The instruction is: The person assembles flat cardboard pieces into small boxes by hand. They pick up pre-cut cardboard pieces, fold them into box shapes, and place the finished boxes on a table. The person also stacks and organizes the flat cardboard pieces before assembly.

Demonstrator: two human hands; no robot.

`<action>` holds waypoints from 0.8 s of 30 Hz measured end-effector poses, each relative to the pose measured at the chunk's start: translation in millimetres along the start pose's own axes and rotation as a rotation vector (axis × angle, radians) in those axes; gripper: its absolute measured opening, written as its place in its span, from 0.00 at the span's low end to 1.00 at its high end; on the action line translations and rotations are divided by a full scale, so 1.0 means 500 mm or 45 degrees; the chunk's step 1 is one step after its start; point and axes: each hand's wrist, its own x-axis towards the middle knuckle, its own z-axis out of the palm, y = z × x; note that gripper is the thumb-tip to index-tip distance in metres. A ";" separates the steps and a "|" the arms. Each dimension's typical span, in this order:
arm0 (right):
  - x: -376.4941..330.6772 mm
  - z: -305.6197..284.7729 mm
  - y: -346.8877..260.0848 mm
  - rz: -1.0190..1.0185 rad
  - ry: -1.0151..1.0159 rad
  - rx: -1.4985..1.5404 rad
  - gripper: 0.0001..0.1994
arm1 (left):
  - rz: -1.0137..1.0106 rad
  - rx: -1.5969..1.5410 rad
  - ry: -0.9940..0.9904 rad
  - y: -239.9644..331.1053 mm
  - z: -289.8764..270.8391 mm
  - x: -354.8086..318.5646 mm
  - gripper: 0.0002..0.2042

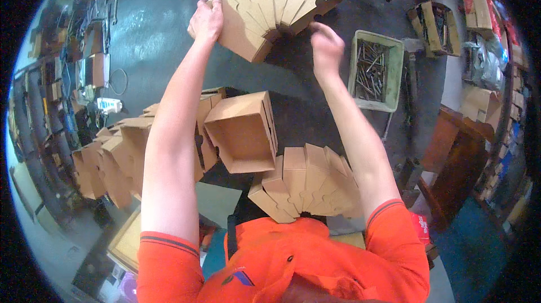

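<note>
A fanned stack of flat brown cardboard box blanks [276, 4] lies on the dark worktop [152, 21] at the far side. My left hand [206, 19] grips the left end of that stack. My right hand [327, 46] hovers just right of the stack's near edge, fingers curled and blurred, with nothing visibly in it. Below my arms an assembled open cardboard box [239, 131] rests on its side. A second fan of folded blanks [307, 182] sits close to my chest.
A row of assembled cardboard boxes [115, 159] stands at the left. A green tray of metal rods [375, 69] sits to the right of my right arm. Cartons [439, 21] and a wooden stool [456, 156] crowd the right side. Tools hang on the far left.
</note>
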 end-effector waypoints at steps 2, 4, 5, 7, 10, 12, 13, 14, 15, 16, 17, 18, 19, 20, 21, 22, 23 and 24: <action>-0.099 -0.039 -0.136 -0.571 -0.283 -0.248 0.10 | 0.052 -0.006 0.002 -0.007 -0.015 -0.002 0.30; -0.202 -0.056 -0.225 -0.916 -0.757 -0.261 0.16 | 0.109 0.016 -0.018 -0.012 -0.028 -0.012 0.28; -0.265 -0.061 -0.232 -1.037 -0.912 -0.251 0.15 | 0.174 -0.011 -0.020 0.004 -0.031 -0.018 0.27; -0.367 -0.049 -0.265 -0.956 -1.454 -0.151 0.17 | 0.285 -0.040 0.005 0.022 -0.050 -0.030 0.26; -0.432 -0.024 -0.306 -0.780 -1.986 -0.991 0.18 | 0.433 -0.101 0.054 0.044 -0.096 -0.054 0.23; -0.461 -0.008 -0.272 -0.806 -1.975 -1.254 0.17 | 0.518 -0.090 0.108 0.074 -0.133 -0.078 0.21; -0.464 -0.001 -0.238 -0.844 -1.909 -1.312 0.17 | 0.524 -0.137 0.089 0.083 -0.151 -0.087 0.21; -0.460 0.006 -0.207 -0.749 -1.960 -1.264 0.17 | 0.533 -0.184 0.069 0.090 -0.166 -0.094 0.20; -0.458 0.009 -0.217 -0.719 -1.994 -1.292 0.17 | 0.540 -0.223 0.039 0.092 -0.176 -0.101 0.20; -0.455 0.009 -0.228 -0.686 -2.026 -1.322 0.17 | 0.578 -0.249 0.047 0.095 -0.185 -0.109 0.19; -0.450 0.007 -0.241 -0.651 -2.054 -1.352 0.17 | 0.602 -0.265 0.030 0.100 -0.196 -0.111 0.19; -0.437 -0.003 -0.260 -0.589 -1.990 -1.307 0.17 | 0.618 -0.279 0.009 0.098 -0.203 -0.115 0.18; -0.416 -0.024 -0.275 -0.562 -1.867 -1.188 0.21 | 0.633 -0.292 -0.008 0.093 -0.209 -0.116 0.18; -0.389 -0.045 -0.290 -0.533 -1.768 -1.003 0.24 | 0.608 -0.376 -0.041 0.089 -0.212 -0.119 0.18; -0.365 -0.067 -0.302 -0.505 -1.663 -0.819 0.28 | 0.587 -0.458 -0.072 0.083 -0.209 -0.121 0.18; -0.352 -0.089 -0.308 -0.475 -1.526 -0.708 0.28 | 0.567 -0.543 -0.109 0.083 -0.208 -0.126 0.17; -0.339 -0.110 -0.313 -0.446 -1.388 -0.597 0.28 | 0.517 -0.668 -0.183 0.082 -0.207 -0.133 0.17; -0.318 -0.130 -0.304 -0.555 -1.294 -0.400 0.30 | 0.472 -0.793 -0.265 0.087 -0.206 -0.151 0.17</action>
